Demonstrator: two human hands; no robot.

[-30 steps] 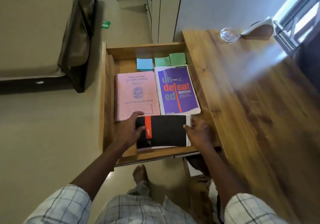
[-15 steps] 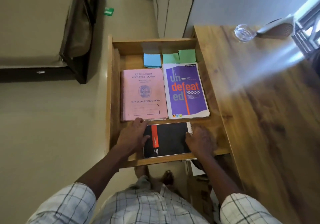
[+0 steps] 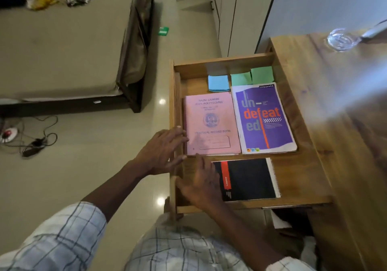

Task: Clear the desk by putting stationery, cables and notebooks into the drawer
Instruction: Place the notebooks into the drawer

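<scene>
The wooden drawer [image 3: 222,64] stands open beside the desk [image 3: 345,124]. Inside lie a pink record book [image 3: 211,120], a purple "undefeated" notebook [image 3: 263,117], a black spiral notebook [image 3: 249,178] with a red stripe, a blue sticky-note pad [image 3: 217,82] and two green pads [image 3: 251,77]. My left hand [image 3: 163,151] lies with straight fingers across the drawer's outer left panel, next to the pink book. My right hand [image 3: 201,184] rests inside the drawer just left of the black notebook, fingers reaching toward that panel. Neither hand holds anything.
A glass dish [image 3: 340,39] sits at the desk's far corner. A bed [image 3: 62,50] fills the left, with cables and a plug [image 3: 31,143] on the floor beside it. White cupboards [image 3: 234,8] stand behind the drawer. My legs are below the drawer.
Both hands have let go of the black notebook, which now lies flat in the drawer, and moved left to the drawer's outer panel. The view has swung left.
</scene>
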